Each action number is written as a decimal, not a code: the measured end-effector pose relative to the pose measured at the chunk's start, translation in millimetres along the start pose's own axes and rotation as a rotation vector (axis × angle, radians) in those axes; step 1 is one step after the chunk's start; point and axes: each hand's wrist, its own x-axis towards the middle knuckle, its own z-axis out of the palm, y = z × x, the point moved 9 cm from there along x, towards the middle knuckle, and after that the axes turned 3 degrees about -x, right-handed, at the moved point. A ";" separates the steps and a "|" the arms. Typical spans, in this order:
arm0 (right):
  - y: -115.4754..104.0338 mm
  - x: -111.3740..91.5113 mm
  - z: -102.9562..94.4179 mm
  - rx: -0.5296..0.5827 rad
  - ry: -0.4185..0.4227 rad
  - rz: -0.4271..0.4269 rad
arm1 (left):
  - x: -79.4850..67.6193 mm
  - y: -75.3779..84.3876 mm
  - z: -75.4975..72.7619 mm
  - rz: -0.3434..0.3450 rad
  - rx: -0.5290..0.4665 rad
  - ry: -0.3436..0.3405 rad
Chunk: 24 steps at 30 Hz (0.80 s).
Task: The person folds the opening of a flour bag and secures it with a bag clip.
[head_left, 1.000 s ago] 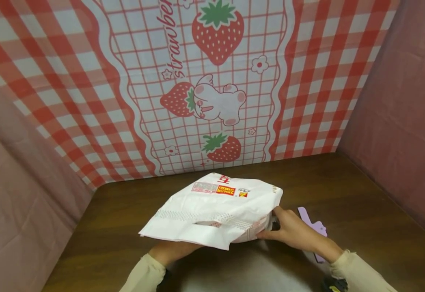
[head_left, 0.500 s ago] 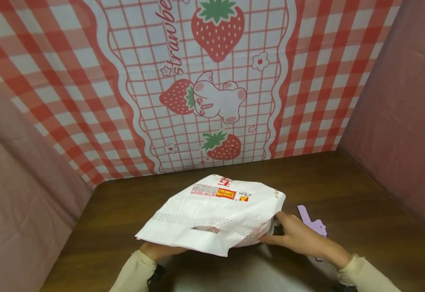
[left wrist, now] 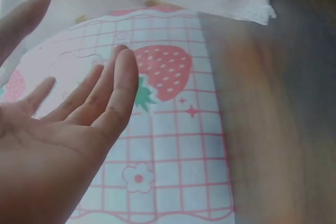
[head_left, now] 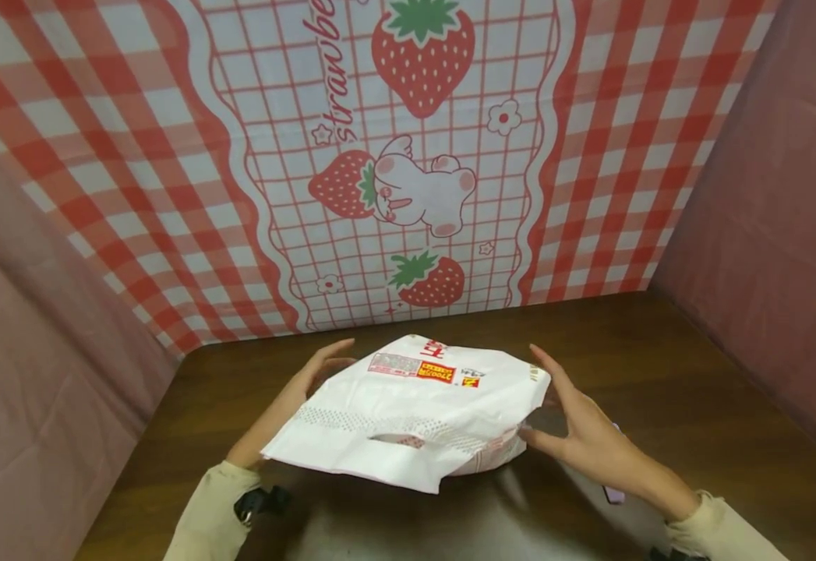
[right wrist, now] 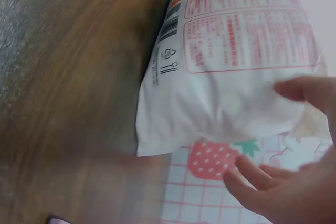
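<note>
A white plastic pack [head_left: 415, 405] with red and yellow print and a slot handle stands on the wooden table. The right wrist view shows another face of the pack [right wrist: 236, 51], with red text and a barcode. At the pack's left side is my left hand [head_left: 295, 401], its palm facing the pack; the left wrist view has this hand [left wrist: 68, 124] with fingers spread and nothing in them. My right hand [head_left: 593, 440] is at the opposite side, thumb and fingers apart. Its thumb tip overlaps the pack in the right wrist view.
Partly hidden behind my right hand, a flat light purple object [head_left: 614, 495] lies on the brown table [head_left: 716, 389]. A strawberry-print cloth [head_left: 408, 187] hangs along the back edge. Pink cloths [head_left: 765, 234] close off both sides.
My left hand has come out from behind the pack's near edge and moved up along its left side. The right hand has loosened from the pack's right edge and spread. The pack has hardly moved.
</note>
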 end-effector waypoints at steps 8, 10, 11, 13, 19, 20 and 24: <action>-62.7 -4.6 -39.2 -0.063 0.308 -0.334 | -5.0 26.4 5.0 0.059 0.025 -0.023; -81.1 -8.2 -43.3 -0.107 0.348 -0.445 | -6.6 30.8 5.1 0.084 0.040 -0.017; -88.6 -9.7 -44.2 -0.117 0.358 -0.491 | -7.2 32.3 5.0 0.095 0.053 -0.014; -98.8 -12.4 -44.3 -0.142 0.368 -0.555 | -7.7 35.5 3.5 0.122 0.106 0.005; -110.5 -16.3 -46.5 -0.163 0.392 -0.639 | -8.4 40.4 1.0 0.152 0.139 0.039; -111.9 -16.6 -48.1 -0.156 0.403 -0.654 | -8.6 41.9 0.8 0.161 0.136 0.045; -116.8 -16.3 -54.5 -0.120 0.435 -0.706 | -9.9 51.3 2.0 0.216 0.115 0.051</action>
